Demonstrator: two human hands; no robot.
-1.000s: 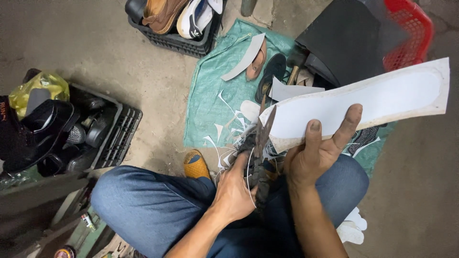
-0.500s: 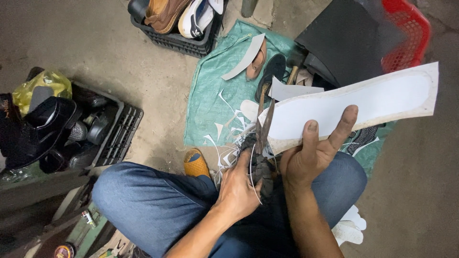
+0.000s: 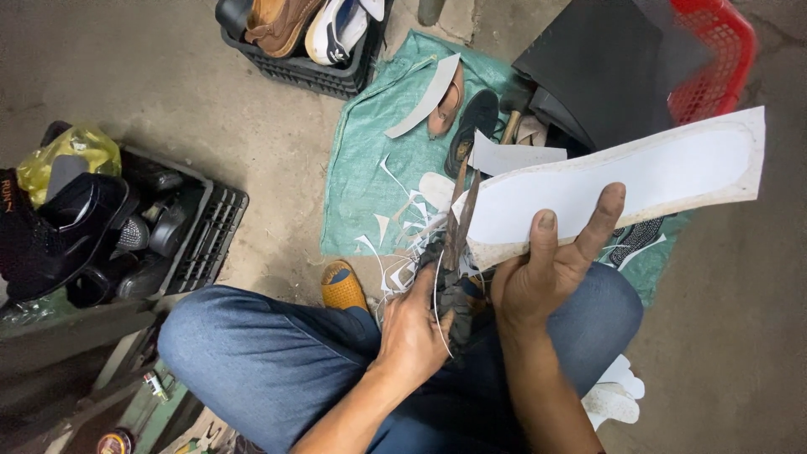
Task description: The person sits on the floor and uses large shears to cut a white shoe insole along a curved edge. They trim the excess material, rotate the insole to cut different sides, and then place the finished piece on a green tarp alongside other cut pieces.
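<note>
My right hand (image 3: 546, 277) grips a long white insole-shaped sheet (image 3: 639, 181) with a rough cut edge, thumb on top, holding it out over my lap. My left hand (image 3: 412, 328) is closed on the handles of dark shears (image 3: 461, 219), whose blades point up and away and meet the sheet's left end. A thin white curl of trimmed material (image 3: 437, 315) hangs by the left hand. I sit cross-legged in blue jeans (image 3: 269, 361).
A green woven mat (image 3: 370, 168) on the concrete floor carries white offcuts, a cut sole shape (image 3: 424, 97) and shoe parts. A black crate of shoes (image 3: 311, 42) stands at the top. Another crate with black shoes (image 3: 126, 227) is at left, a red basket (image 3: 714, 59) top right.
The white sheet has shifted slightly left and turned a little in my right hand. The shears stay at its left end, and my left hand has barely moved.
</note>
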